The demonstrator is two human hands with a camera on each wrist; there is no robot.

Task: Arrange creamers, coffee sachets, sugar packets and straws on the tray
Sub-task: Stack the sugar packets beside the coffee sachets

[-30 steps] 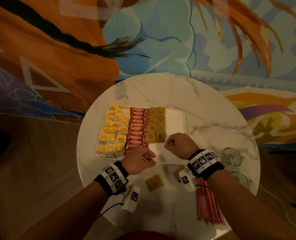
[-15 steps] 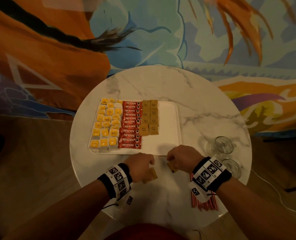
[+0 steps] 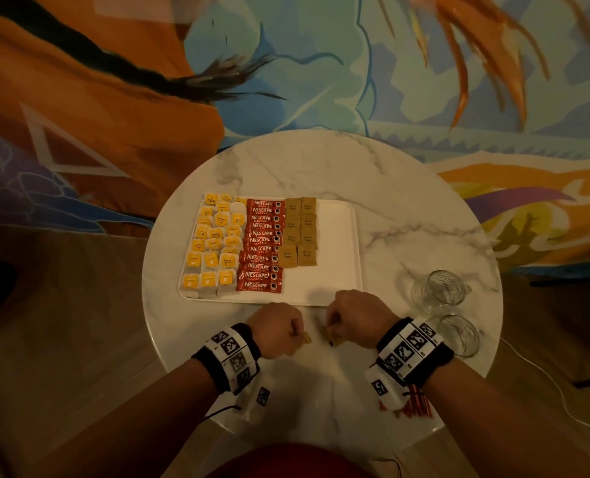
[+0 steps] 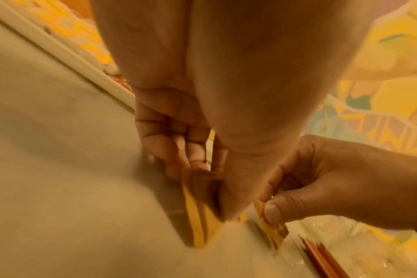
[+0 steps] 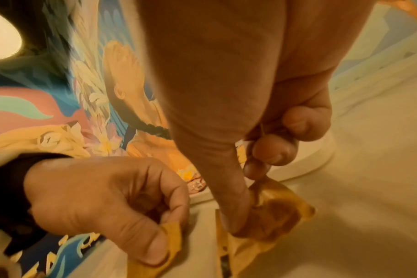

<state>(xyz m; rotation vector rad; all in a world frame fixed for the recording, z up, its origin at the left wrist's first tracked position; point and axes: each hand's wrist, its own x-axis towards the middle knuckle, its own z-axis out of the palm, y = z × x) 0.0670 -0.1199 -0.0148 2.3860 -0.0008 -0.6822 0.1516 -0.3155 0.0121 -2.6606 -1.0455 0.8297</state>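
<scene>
A white tray [image 3: 338,236] on the round marble table holds yellow tea bags [image 3: 214,246] on the left, a column of red coffee sachets [image 3: 262,243] and two columns of brown sugar packets [image 3: 298,232]; its right part is bare. Just in front of the tray, my left hand [image 3: 295,334] pinches a brown sugar packet [image 3: 306,338], seen closer in the left wrist view [image 4: 198,216]. My right hand [image 3: 331,326] pinches another brown sugar packet [image 3: 332,339] between thumb and fingers [image 5: 274,212]. Red straws [image 3: 414,405] lie under my right wrist.
Two clear glasses [image 3: 438,291] [image 3: 459,334] stand at the table's right edge, close to my right wrist. The table's near edge is just behind my wrists. A painted wall rises beyond the table.
Both hands drew back from the tray to the table in front of it. Each closed on a brown sugar packet that lay there.
</scene>
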